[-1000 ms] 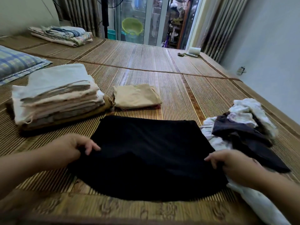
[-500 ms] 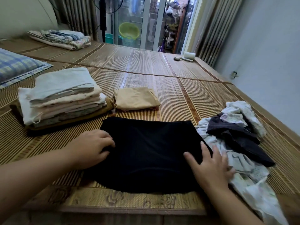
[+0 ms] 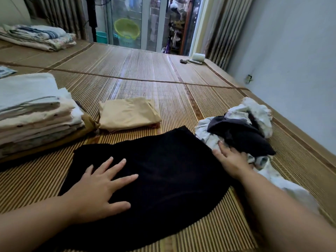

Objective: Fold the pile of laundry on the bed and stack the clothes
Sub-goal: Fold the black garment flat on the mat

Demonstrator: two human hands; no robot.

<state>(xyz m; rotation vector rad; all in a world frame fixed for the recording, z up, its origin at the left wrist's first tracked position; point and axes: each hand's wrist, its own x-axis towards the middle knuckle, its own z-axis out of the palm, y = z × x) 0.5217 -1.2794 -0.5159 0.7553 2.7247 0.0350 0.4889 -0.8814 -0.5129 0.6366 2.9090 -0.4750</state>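
A black garment (image 3: 163,166) lies spread flat on the bamboo mat (image 3: 163,88) right in front of me. My left hand (image 3: 98,186) presses flat on its left part, fingers straight and spread. My right hand (image 3: 231,159) rests flat at its right edge, fingertips touching the unfolded pile (image 3: 243,128) of white and dark clothes. A tall stack of folded clothes (image 3: 34,113) stands at the left. A folded tan garment (image 3: 127,113) lies beside the stack, just beyond the black one.
Folded bedding (image 3: 36,37) sits at the far left corner. A white roll (image 3: 198,57) and small items lie at the far right edge. The grey wall (image 3: 291,60) runs along the right side. Glass doors and curtains stand beyond the bed.
My left hand has moved from the garment's left edge onto its surface with fingers spread. My right hand slid further right toward the unfolded pile. The view has shifted closer and tilted.
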